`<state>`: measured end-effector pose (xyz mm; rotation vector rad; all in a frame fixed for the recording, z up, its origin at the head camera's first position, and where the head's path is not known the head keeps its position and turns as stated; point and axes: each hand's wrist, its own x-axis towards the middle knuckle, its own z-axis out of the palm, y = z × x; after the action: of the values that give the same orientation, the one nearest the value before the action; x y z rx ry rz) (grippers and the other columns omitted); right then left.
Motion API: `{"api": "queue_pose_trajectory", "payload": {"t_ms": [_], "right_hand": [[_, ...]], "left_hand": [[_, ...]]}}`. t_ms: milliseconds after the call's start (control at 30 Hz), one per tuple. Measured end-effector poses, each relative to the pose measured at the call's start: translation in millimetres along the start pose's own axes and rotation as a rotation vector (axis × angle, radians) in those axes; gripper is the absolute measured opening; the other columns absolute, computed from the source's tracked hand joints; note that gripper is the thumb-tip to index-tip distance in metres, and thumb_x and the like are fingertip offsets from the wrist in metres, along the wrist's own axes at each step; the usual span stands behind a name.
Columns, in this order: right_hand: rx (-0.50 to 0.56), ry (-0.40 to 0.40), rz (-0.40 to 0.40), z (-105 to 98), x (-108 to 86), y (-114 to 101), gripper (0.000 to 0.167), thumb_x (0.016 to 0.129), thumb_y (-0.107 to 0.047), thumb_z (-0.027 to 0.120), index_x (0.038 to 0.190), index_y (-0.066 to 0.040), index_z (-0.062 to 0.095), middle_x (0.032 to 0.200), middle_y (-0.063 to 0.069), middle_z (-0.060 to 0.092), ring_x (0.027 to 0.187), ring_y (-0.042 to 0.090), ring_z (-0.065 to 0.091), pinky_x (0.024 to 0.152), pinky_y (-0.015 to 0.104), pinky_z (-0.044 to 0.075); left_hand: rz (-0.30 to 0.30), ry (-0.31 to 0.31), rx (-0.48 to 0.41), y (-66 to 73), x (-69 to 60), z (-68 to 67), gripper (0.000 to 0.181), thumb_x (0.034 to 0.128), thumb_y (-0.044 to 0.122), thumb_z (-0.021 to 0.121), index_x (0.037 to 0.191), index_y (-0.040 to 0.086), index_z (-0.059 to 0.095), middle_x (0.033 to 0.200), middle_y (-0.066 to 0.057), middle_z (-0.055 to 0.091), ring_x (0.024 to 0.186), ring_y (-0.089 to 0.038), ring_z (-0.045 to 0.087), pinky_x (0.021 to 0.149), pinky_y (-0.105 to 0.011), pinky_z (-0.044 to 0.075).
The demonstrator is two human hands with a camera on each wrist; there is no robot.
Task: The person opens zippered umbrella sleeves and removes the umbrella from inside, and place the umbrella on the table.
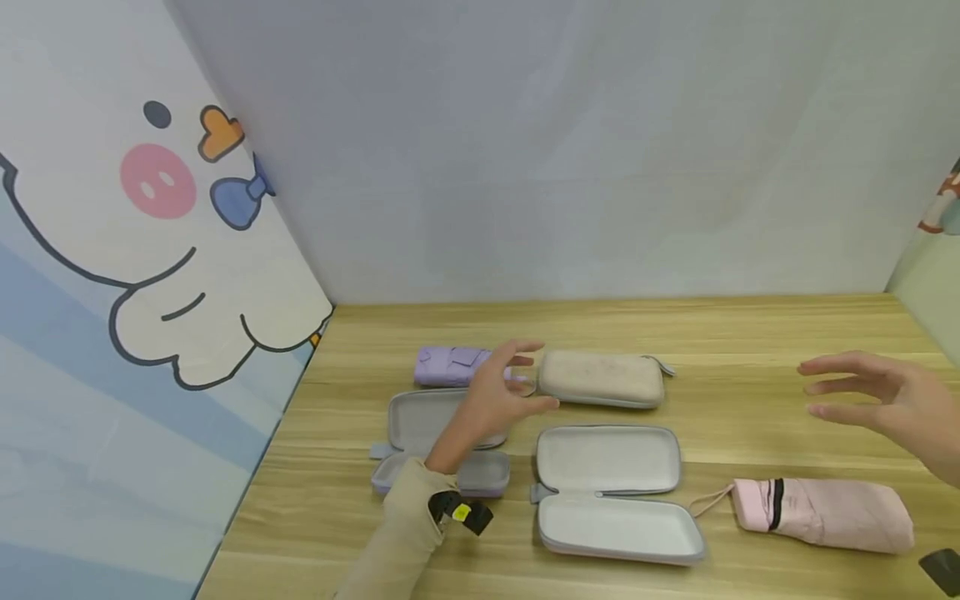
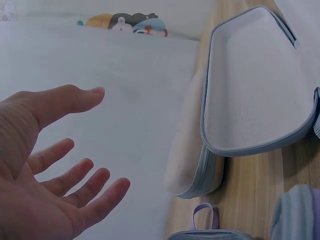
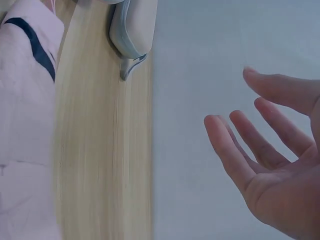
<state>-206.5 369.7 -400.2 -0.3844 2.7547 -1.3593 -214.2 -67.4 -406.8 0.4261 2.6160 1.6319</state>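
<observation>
My left hand hovers over the left part of the table, its fingers loosely spread and nothing in them. Below it lies an open zip case with a grey lining, partly hidden by my arm. Behind the hand is a folded purple umbrella. A closed beige case lies just right of the fingertips. Nearer the front, a second open case shows a pale lining. My right hand hangs in the air at the right, fingers apart and holding nothing. A folded pink umbrella lies below it.
The wooden table meets a pale wall at the back. A panel with a cartoon print stands along the left edge. The pink umbrella's strap reaches the second open case.
</observation>
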Motion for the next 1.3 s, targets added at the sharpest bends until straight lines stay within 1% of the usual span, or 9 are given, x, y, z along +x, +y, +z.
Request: {"api": "queue_pose_trajectory", "payload": {"t_ms": [67, 100, 333, 467, 600, 733, 867, 1100, 1300], "right_hand": [[0.037, -0.011, -0.002, 2.0, 5.9, -6.3, 0.045, 0.086, -0.014, 0.07, 0.129, -0.011, 0.055, 0.116, -0.024, 0.056, 0.094, -0.007, 0.057, 0.074, 0.022, 0.049], [0.049, -0.015, -0.003, 3.0, 9.2, -9.1, 0.044, 0.087, -0.013, 0.069, 0.129, -0.01, 0.055, 0.117, -0.022, 0.057, 0.095, -0.005, 0.058, 0.07, 0.015, 0.046], [0.127, -0.054, 0.04, 13.4, 34.1, -22.8, 0.042, 0.088, -0.018, 0.068, 0.127, -0.006, 0.057, 0.116, -0.017, 0.06, 0.097, 0.0, 0.061, 0.075, 0.014, 0.046], [0.228, -0.094, 0.001, 22.9, 46.8, -19.3, 0.039, 0.088, -0.01, 0.067, 0.124, -0.001, 0.058, 0.112, -0.016, 0.063, 0.093, 0.005, 0.064, 0.076, 0.015, 0.048], [0.289, -0.117, 0.002, 33.8, 56.3, -14.5, 0.034, 0.087, -0.008, 0.068, 0.12, -0.002, 0.062, 0.106, -0.016, 0.065, 0.091, 0.005, 0.066, 0.076, 0.012, 0.046], [0.311, -0.135, 0.046, 48.4, 70.4, -13.9, 0.032, 0.087, -0.013, 0.07, 0.117, -0.004, 0.065, 0.102, -0.015, 0.067, 0.089, 0.006, 0.066, 0.078, 0.011, 0.045], [0.298, -0.157, 0.064, 65.9, 87.1, -12.6, 0.036, 0.085, -0.016, 0.071, 0.116, 0.001, 0.064, 0.1, -0.01, 0.069, 0.088, 0.006, 0.066, 0.078, 0.014, 0.046], [0.264, -0.215, 0.065, 92.4, 107.2, -4.0, 0.04, 0.082, -0.009, 0.072, 0.114, 0.014, 0.06, 0.108, 0.016, 0.067, 0.089, 0.007, 0.063, 0.077, 0.024, 0.052], [0.149, -0.222, 0.111, 108.5, 117.3, -4.0, 0.031, 0.084, -0.005, 0.068, 0.111, 0.011, 0.064, 0.116, 0.026, 0.061, 0.103, 0.024, 0.058, 0.079, 0.025, 0.05]], "left_hand": [[-0.011, -0.002, -0.005, -2.4, 4.2, -0.7, 0.069, 0.0722, 0.013, 0.083, 0.133, 0.018, 0.051, 0.136, -0.003, 0.047, 0.119, -0.024, 0.05, 0.088, -0.041, 0.05], [-0.019, -0.005, -0.003, -3.5, 6.0, -1.2, 0.069, 0.0727, 0.015, 0.083, 0.134, 0.02, 0.051, 0.136, -0.002, 0.047, 0.118, -0.024, 0.051, 0.087, -0.04, 0.05], [-0.004, -0.031, 0.019, -13.2, 20.4, -2.9, 0.069, 0.0733, 0.02, 0.083, 0.134, 0.026, 0.051, 0.138, 0.005, 0.046, 0.12, -0.021, 0.049, 0.087, -0.039, 0.05], [-0.001, -0.061, 0.017, -17.5, 30.5, -0.9, 0.068, 0.0739, 0.019, 0.082, 0.134, 0.026, 0.051, 0.139, 0.003, 0.044, 0.121, -0.024, 0.048, 0.084, -0.035, 0.051], [-0.034, -0.089, 0.02, -23.6, 42.1, 5.1, 0.065, 0.0741, 0.018, 0.082, 0.132, 0.025, 0.053, 0.138, 0.002, 0.046, 0.122, -0.024, 0.048, 0.081, -0.032, 0.052], [-0.115, -0.075, 0.056, -29.4, 51.0, 9.1, 0.066, 0.0723, 0.017, 0.083, 0.131, 0.028, 0.054, 0.137, 0.007, 0.046, 0.122, -0.021, 0.047, 0.084, -0.037, 0.05], [-0.175, -0.077, 0.078, -36.2, 58.5, 10.5, 0.07, 0.0698, 0.012, 0.084, 0.131, 0.028, 0.054, 0.138, 0.008, 0.045, 0.124, -0.021, 0.045, 0.088, -0.041, 0.047], [-0.209, -0.145, 0.091, -49.5, 68.3, 15.7, 0.071, 0.0654, -0.001, 0.083, 0.129, 0.017, 0.057, 0.141, -0.001, 0.044, 0.125, -0.025, 0.045, 0.092, -0.038, 0.045], [-0.229, -0.143, 0.081, -52.8, 70.0, 20.7, 0.066, 0.0617, -0.002, 0.084, 0.122, 0.014, 0.063, 0.131, -0.001, 0.055, 0.122, -0.024, 0.047, 0.093, -0.034, 0.045]]}}
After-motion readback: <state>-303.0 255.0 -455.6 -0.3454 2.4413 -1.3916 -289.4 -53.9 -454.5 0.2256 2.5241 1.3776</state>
